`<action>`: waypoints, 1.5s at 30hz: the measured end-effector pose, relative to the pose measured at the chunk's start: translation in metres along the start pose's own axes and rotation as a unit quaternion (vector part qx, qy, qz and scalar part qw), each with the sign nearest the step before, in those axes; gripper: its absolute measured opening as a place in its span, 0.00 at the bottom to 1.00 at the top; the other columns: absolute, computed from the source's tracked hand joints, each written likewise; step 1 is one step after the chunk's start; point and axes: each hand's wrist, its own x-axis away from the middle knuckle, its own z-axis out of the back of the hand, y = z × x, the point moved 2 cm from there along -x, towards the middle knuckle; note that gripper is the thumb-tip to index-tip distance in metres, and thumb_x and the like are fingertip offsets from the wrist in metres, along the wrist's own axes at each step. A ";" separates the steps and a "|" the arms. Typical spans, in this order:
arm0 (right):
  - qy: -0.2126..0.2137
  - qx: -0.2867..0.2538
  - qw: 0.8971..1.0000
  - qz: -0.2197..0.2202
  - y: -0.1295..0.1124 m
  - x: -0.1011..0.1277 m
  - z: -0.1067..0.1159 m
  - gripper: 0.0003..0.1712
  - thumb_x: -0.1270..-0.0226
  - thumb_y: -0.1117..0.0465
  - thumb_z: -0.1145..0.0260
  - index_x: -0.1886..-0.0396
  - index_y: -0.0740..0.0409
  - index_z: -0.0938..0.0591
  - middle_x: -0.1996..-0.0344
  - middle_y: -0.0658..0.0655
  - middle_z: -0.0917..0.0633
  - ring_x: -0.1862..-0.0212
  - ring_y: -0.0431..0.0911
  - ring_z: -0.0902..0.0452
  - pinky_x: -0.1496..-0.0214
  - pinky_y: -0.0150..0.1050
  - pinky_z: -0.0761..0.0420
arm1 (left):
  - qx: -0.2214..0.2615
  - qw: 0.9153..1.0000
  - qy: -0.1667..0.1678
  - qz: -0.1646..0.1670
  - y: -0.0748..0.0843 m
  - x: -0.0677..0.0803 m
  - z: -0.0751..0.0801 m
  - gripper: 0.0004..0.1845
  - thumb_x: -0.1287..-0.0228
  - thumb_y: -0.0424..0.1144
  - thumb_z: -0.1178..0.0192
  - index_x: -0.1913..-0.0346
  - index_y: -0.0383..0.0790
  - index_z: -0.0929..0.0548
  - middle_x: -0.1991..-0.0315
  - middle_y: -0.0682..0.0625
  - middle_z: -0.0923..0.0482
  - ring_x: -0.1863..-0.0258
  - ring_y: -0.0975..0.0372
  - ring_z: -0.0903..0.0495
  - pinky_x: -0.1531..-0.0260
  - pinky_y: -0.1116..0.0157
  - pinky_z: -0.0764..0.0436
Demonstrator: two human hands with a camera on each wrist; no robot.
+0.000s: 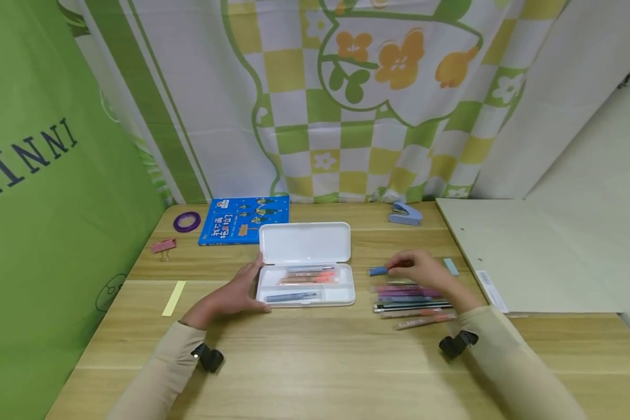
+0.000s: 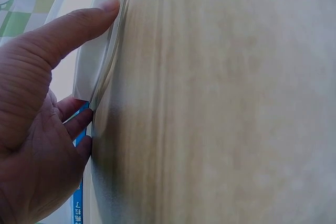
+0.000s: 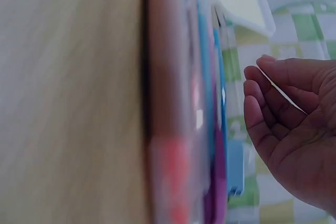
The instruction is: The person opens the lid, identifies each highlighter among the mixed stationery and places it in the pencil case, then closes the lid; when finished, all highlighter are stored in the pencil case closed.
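A white pencil case lies with its lid raised; pens sit inside in two compartments. My left hand holds the case's left end, thumb along the front edge and fingers at the back corner. In the left wrist view the thumb rests against the white side. My right hand hovers over the far side of a row of loose pens, beside a blue item partly hidden by it. In the right wrist view its fingers curl loosely and nothing shows between them.
Behind the case lies a blue book, with purple tape and a pink binder clip to its left. A yellow strip is at left. A stapler stands behind the pens; a large pale board covers the right.
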 end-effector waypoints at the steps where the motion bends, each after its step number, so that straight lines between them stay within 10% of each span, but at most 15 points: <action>1: 0.002 0.008 1.000 -0.006 0.004 0.004 0.003 0.10 0.37 0.65 0.35 0.60 0.67 0.16 0.63 0.59 0.15 0.60 0.46 0.21 0.59 0.37 0.22 | 0.001 1.000 0.000 -0.001 0.000 0.000 0.000 0.69 0.55 0.52 0.26 0.26 0.38 0.70 0.26 0.37 0.61 0.28 0.45 0.58 0.32 0.46 0.50; 18: -0.021 0.009 0.999 -0.040 0.046 0.024 0.024 0.09 0.39 0.71 0.37 0.59 0.68 0.17 0.62 0.62 0.15 0.62 0.46 0.24 0.65 0.33 0.22 | -0.006 1.000 0.004 -0.006 0.000 0.002 -0.001 0.68 0.55 0.52 0.26 0.26 0.37 0.69 0.26 0.35 0.60 0.29 0.44 0.58 0.33 0.45 0.50; 32: -0.011 0.066 0.998 -0.022 0.026 0.018 0.020 0.06 0.38 0.66 0.35 0.62 0.60 0.14 0.63 0.57 0.15 0.61 0.45 0.23 0.59 0.38 0.23 | 0.004 1.000 0.001 -0.006 0.000 0.002 -0.001 0.68 0.55 0.53 0.26 0.26 0.37 0.69 0.26 0.35 0.62 0.29 0.43 0.58 0.33 0.44 0.49; 45: -0.078 -0.016 0.990 0.114 -0.071 -0.031 -0.080 0.05 0.39 0.70 0.35 0.65 0.64 0.14 0.66 0.56 0.14 0.62 0.44 0.20 0.60 0.34 0.20 | 0.007 1.000 0.001 -0.001 0.002 0.002 0.000 0.68 0.55 0.51 0.26 0.26 0.37 0.69 0.26 0.36 0.63 0.29 0.43 0.59 0.33 0.44 0.50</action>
